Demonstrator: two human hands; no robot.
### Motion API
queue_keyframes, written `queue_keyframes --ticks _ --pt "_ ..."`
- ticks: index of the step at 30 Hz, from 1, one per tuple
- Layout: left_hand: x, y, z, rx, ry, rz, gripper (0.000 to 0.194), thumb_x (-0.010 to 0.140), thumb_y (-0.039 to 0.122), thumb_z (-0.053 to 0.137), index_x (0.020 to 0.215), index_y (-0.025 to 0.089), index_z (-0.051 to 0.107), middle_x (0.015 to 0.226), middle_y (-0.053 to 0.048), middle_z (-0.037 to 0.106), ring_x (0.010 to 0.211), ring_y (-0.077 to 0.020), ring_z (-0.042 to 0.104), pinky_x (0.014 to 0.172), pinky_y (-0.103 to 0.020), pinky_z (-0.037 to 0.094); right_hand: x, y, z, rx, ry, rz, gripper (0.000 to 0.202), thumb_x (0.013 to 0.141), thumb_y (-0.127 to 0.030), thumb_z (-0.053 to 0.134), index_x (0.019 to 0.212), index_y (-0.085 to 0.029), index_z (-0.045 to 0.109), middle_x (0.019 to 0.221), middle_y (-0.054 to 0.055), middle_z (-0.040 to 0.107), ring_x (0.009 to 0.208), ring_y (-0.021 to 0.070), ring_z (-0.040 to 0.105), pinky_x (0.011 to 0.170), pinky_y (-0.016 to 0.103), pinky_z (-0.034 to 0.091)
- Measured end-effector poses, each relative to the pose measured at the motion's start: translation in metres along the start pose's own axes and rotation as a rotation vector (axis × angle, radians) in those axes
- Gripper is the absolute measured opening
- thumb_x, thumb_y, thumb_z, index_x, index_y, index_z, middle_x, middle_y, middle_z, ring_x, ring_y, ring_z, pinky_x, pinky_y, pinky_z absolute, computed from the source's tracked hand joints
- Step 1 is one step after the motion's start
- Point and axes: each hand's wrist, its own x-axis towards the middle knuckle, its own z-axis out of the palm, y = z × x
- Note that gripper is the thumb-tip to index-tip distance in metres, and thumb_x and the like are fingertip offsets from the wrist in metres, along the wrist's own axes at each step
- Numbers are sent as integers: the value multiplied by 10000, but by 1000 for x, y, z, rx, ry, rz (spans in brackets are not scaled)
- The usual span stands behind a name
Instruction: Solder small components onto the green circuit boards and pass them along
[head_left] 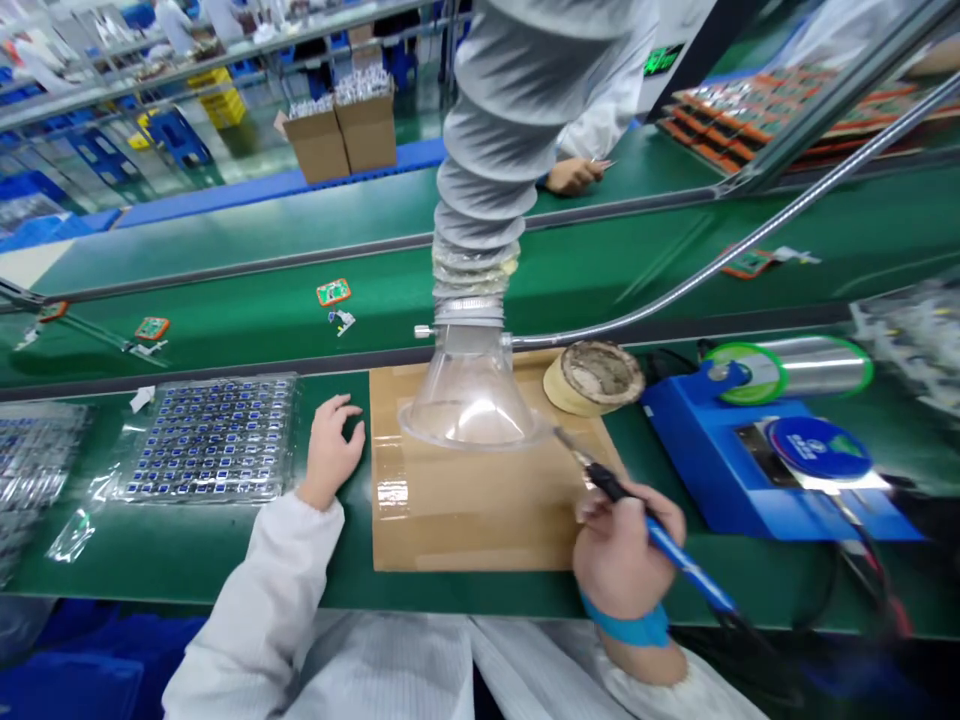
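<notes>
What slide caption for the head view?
Right hand holding a soldering iron near a clear funnel, left hand beside a tray of small parts.

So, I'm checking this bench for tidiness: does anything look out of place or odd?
Two small things: the cream pot right of the clear hood looks stained and crusted inside, unlike its paler outside, and a crumpled scrap of clear plastic lies loose by the tray. I see no obvious spill.

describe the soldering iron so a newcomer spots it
Find the brown sheet on the green bench. At its right edge, the right hand grips the soldering iron. Unlike the chunky blue machine beside it, this is slender, with a black-and-blue handle and thin metal tip.
</notes>
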Motion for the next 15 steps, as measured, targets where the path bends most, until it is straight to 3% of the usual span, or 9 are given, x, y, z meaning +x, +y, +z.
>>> queue_keyframes --ticks 4,7,9,12,15 --pt "-7 -5 4 27 -6 50 149 898 223 616 1006 206 717 1312 -117 682 1296 -305 592 1148 -521 453 41 -4 10 12 141 -89 353 856 -517 693 1054 -242 594 722 -58 617 564 112 564 532 259 445" --pt "0 -2 4 20 -18 53 128 885 196 637 982 206 721 1299 -107 698 1280 -304 607 1137 -525 455 54 -11 20 -36 94 49 439 808 -485 727 1147 -230 612 763 -46 646 589 103 575 559 257 457" --pt "1 0 4 7 -26 44 125 874 173 649 970 207 722 1291 -101 705 1276 -295 613 1138 -514 455 49 -16 25 -8 116 119 498 767 -462 738 1185 -224 608 766 -36 654 596 107 578 561 261 455" --pt "0 3 3 -27 -45 45 128 865 145 661 955 211 723 1264 -78 722 1271 -268 618 1148 -482 450 28 -22 25 17 216 78 512 694 -421 741 1150 -235 602 707 -40 622 560 131 558 514 282 424" --pt "-5 5 3 -47 -58 41 128 856 128 678 949 207 718 1256 -67 727 1283 -256 605 1154 -459 438 6 -23 18 -41 189 50 454 626 -415 750 1027 -254 612 690 -40 612 518 147 535 491 318 406"
